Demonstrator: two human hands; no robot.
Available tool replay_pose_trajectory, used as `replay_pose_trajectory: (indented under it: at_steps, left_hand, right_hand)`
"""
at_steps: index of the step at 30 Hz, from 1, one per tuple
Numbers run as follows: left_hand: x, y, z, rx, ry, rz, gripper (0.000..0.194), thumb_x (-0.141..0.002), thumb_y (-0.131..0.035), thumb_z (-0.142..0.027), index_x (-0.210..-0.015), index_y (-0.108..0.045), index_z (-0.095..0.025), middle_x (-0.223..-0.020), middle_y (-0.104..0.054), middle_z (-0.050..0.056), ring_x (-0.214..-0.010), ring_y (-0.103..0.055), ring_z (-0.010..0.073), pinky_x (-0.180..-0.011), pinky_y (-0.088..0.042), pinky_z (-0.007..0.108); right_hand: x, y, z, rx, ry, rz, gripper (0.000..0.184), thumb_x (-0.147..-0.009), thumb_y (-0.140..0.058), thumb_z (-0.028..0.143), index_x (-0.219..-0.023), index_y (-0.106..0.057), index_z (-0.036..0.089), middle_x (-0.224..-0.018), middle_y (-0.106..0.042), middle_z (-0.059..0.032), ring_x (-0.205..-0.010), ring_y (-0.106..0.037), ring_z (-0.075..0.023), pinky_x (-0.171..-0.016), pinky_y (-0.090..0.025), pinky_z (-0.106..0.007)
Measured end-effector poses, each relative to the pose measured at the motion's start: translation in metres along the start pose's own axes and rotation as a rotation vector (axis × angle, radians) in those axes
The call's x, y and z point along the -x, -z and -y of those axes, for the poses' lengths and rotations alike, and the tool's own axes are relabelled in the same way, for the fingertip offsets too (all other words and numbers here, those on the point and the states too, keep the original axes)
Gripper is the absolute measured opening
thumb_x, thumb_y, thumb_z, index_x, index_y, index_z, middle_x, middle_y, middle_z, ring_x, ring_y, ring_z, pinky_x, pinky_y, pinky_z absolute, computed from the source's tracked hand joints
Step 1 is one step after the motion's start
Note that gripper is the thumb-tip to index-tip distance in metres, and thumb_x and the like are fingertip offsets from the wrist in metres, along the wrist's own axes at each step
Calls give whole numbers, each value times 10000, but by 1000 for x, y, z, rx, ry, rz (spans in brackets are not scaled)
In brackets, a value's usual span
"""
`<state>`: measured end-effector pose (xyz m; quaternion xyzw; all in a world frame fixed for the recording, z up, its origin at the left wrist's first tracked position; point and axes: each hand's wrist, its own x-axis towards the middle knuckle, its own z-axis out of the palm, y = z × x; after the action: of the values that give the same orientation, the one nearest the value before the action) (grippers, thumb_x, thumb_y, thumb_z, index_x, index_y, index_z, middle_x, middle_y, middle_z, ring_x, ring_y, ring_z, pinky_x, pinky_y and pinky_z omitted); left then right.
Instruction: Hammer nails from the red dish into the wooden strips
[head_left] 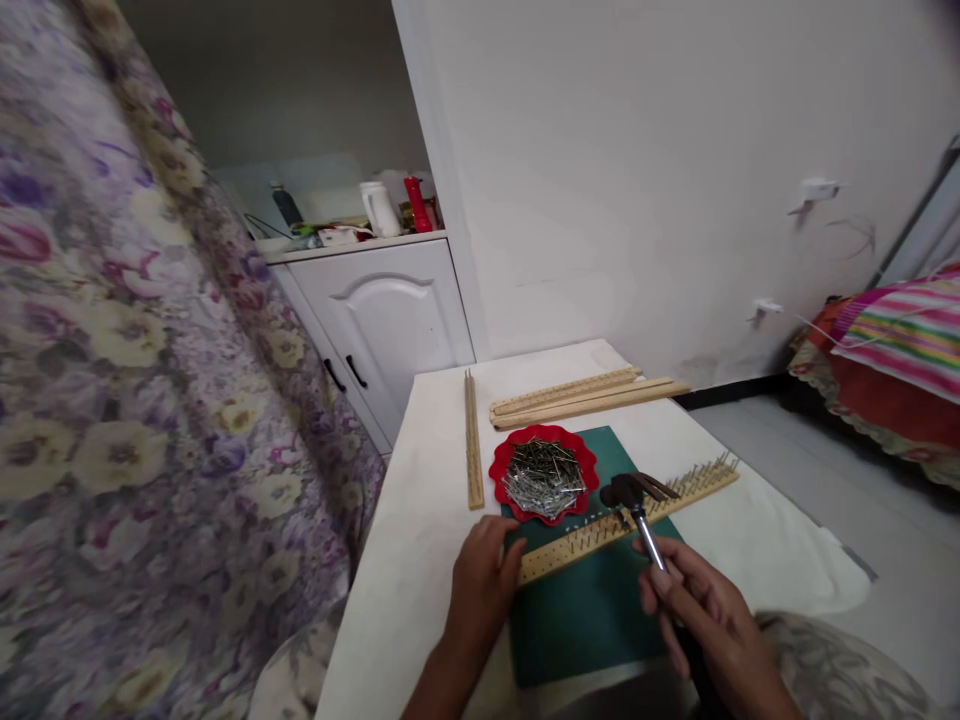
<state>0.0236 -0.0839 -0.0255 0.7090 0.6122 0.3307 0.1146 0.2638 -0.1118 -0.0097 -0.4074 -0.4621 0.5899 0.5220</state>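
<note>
My right hand (709,605) is closed around the hammer (646,535), whose shiny shaft leads up to a dark claw head. That head hangs over a wooden strip (544,562) bristling with rows of nails toward its right end; bare holes show at the left. My left hand (480,575) grips the strip's left end, fingers curled and thumb against it, partly hiding that end. Beneath the strip lies a green cutting mat (577,630). Just behind the left hand, a red scalloped bowl (498,470) holds a heap of loose nails (546,475).
The white table (420,560) also bears a narrow wooden strip (473,450) on the left and more wooden strips (585,398) at the back. A floral curtain (187,400) hangs at left. A white cabinet (382,320) and the wall stand behind; a bed (892,350) is at right.
</note>
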Motion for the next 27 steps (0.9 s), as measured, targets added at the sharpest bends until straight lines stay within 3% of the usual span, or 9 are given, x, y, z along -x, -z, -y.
replay_pose_trajectory:
  at_steps: [5,12,19,27]
  left_hand:
    - [-44,7,4,-108,-79,15,176,-861,-446,-183,-888,-617,-216,-921,-624,40,-906,-559,185,-809,-443,303]
    - [-92,-14,8,-317,-39,121,171,-827,-502,-143,-922,-632,-203,-948,-625,45,-942,-552,187,-833,-413,296]
    - [-102,-26,12,-408,1,172,182,-848,-485,-175,-952,-631,-205,-956,-626,50,-932,-562,190,-810,-411,294]
    - [-97,-18,6,-437,-33,199,129,-829,-518,-191,-876,-638,-205,-905,-630,48,-905,-565,197,-809,-398,310]
  right_hand:
    - [-2,-4,-4,-11,-16,-13,358,-810,-582,500,-1017,-532,212,-616,-587,44,-253,-387,-40,-275,-227,-151]
    - [-4,-5,-6,-12,-27,-12,363,-811,-582,505,-1016,-528,210,-617,-599,33,-256,-380,-37,-286,-211,-148]
    - [-5,-7,-7,-6,-49,-3,385,-802,-583,523,-1015,-526,207,-618,-592,36,-253,-395,-42,-279,-212,-151]
    - [-4,-8,-8,-8,-50,-8,399,-787,-580,547,-994,-509,213,-619,-588,43,-240,-379,-39,-281,-187,-158]
